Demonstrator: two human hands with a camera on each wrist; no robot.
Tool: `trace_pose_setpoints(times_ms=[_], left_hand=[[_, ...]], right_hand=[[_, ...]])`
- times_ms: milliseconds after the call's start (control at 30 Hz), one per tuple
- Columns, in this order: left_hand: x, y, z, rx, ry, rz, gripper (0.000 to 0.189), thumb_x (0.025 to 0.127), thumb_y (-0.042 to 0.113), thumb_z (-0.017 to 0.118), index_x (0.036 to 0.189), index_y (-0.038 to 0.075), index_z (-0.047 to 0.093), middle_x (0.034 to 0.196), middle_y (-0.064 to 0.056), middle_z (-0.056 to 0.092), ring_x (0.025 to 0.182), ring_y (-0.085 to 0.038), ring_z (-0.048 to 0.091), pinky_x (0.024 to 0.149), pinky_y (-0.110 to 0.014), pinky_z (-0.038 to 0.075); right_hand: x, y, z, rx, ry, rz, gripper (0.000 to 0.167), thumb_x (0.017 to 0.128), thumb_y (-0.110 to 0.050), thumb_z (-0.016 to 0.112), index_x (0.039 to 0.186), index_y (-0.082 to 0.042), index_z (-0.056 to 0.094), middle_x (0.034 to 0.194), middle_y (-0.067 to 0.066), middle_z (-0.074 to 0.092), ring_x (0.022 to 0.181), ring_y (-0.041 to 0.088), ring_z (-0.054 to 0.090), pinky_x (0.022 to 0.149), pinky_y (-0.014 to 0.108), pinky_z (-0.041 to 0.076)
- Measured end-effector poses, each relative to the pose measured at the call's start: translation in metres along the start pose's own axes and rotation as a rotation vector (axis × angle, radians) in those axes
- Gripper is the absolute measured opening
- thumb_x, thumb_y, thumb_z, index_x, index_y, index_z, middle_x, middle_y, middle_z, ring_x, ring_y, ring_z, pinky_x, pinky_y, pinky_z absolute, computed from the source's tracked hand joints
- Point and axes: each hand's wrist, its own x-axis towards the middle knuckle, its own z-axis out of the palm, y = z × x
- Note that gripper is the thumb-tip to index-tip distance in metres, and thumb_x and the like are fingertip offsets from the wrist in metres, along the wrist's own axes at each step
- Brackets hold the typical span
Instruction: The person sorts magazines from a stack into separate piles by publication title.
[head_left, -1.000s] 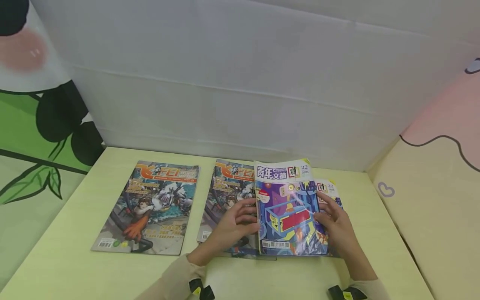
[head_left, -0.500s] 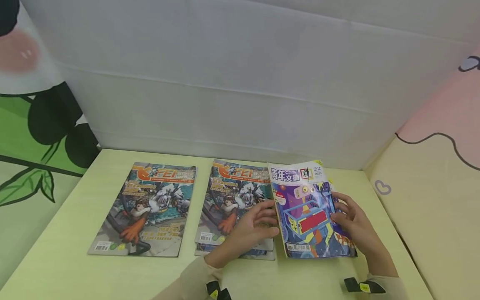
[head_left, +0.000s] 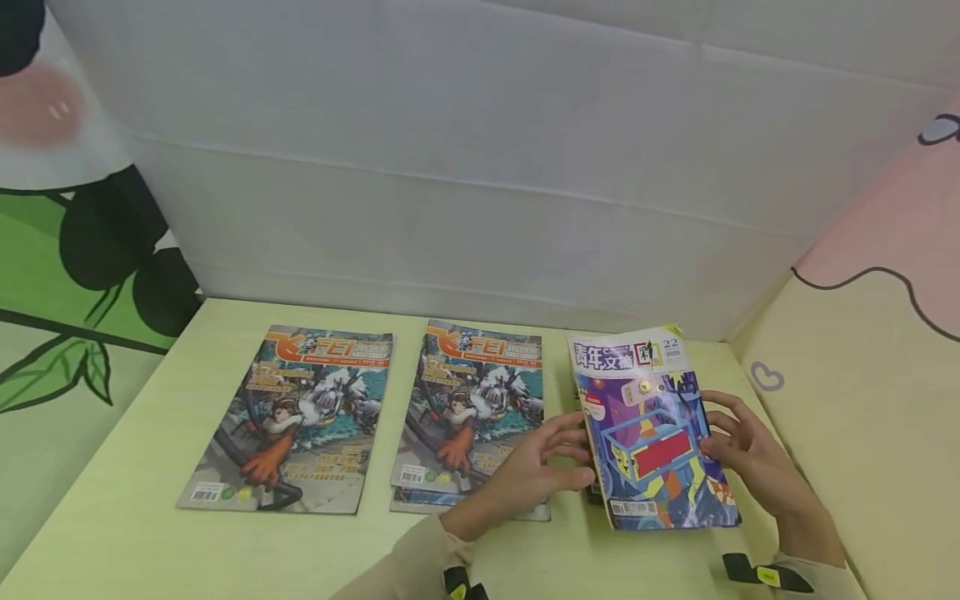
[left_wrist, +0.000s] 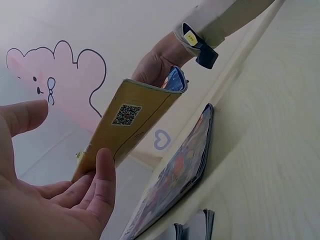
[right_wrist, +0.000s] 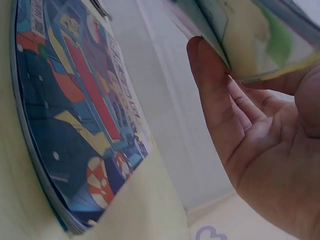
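A magazine with a purple and blue cover (head_left: 645, 442) is held up at a tilt over the right part of the table. My right hand (head_left: 757, 462) pinches its right edge, thumb on the front cover and fingers behind. At the left edge, my left hand (head_left: 525, 475) touches the magazine's yellowish back, marked with a QR code (left_wrist: 126, 115), with its fingertips; the left thumb (left_wrist: 25, 117) stands apart from it. Below lies a matching magazine (right_wrist: 75, 115) flat on the table, mostly hidden in the head view.
Left of the hands lies a stack of magazines with a grey cover and orange title (head_left: 465, 417) on top; others peek out at its lower edge. A magazine with that same cover (head_left: 292, 425) lies farther left. A white wall (head_left: 450, 208) rises behind the pale yellow table (head_left: 277, 558).
Both hands and the purple magazine have moved right, off the middle stack, which is now more exposed. The magazine has tilted slightly, and the left thumb has come away from its edge.
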Motion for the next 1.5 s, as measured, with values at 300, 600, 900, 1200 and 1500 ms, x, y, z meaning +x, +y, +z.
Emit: trace_pose_setpoints(times_ms=[300, 600, 900, 1200, 1500], left_hand=[[0.007, -0.009, 0.006, -0.095, -0.026, 0.001, 0.077, 0.103, 0.012, 0.073, 0.17, 0.002, 0.036, 0.165, -0.024, 0.052, 0.137, -0.027, 0.063, 0.104, -0.032, 0.06], [0.007, -0.018, 0.012, -0.231, -0.032, -0.035, 0.067, 0.105, 0.005, 0.065, 0.165, -0.007, 0.038, 0.171, -0.028, 0.042, 0.144, -0.038, 0.058, 0.109, -0.037, 0.059], [0.008, -0.025, 0.012, -0.16, -0.009, -0.066, 0.063, 0.106, 0.011, 0.066, 0.163, -0.005, 0.046, 0.163, -0.022, 0.05, 0.151, -0.043, 0.054, 0.123, -0.044, 0.048], [0.008, -0.03, 0.012, -0.165, -0.001, -0.063, 0.069, 0.106, 0.011, 0.065, 0.167, -0.005, 0.038, 0.167, -0.025, 0.048, 0.151, -0.043, 0.053, 0.124, -0.044, 0.048], [0.01, -0.038, 0.015, -0.201, -0.033, -0.067, 0.071, 0.107, 0.013, 0.064, 0.17, -0.003, 0.034, 0.177, -0.024, 0.034, 0.163, -0.04, 0.036, 0.132, -0.049, 0.036]], right_hand=[[-0.008, 0.001, -0.015, 0.044, -0.031, -0.031, 0.067, 0.109, 0.019, 0.042, 0.163, -0.021, 0.04, 0.132, -0.003, 0.074, 0.109, 0.017, 0.08, 0.084, 0.036, 0.069], [-0.012, 0.004, -0.021, 0.0, 0.03, 0.022, 0.066, 0.11, 0.015, 0.046, 0.162, -0.025, 0.04, 0.131, -0.006, 0.075, 0.108, 0.015, 0.08, 0.085, 0.036, 0.069], [-0.011, 0.015, -0.02, 0.04, 0.055, 0.052, 0.064, 0.11, 0.016, 0.047, 0.159, -0.026, 0.047, 0.129, -0.004, 0.075, 0.105, 0.017, 0.081, 0.081, 0.036, 0.069], [-0.008, 0.024, -0.015, 0.027, 0.146, 0.084, 0.06, 0.11, 0.013, 0.052, 0.157, -0.025, 0.051, 0.124, -0.006, 0.076, 0.101, 0.015, 0.079, 0.08, 0.032, 0.068], [-0.003, 0.035, -0.014, -0.006, 0.206, 0.13, 0.055, 0.112, 0.008, 0.054, 0.154, -0.028, 0.053, 0.12, -0.007, 0.076, 0.096, 0.014, 0.078, 0.079, 0.03, 0.067]])
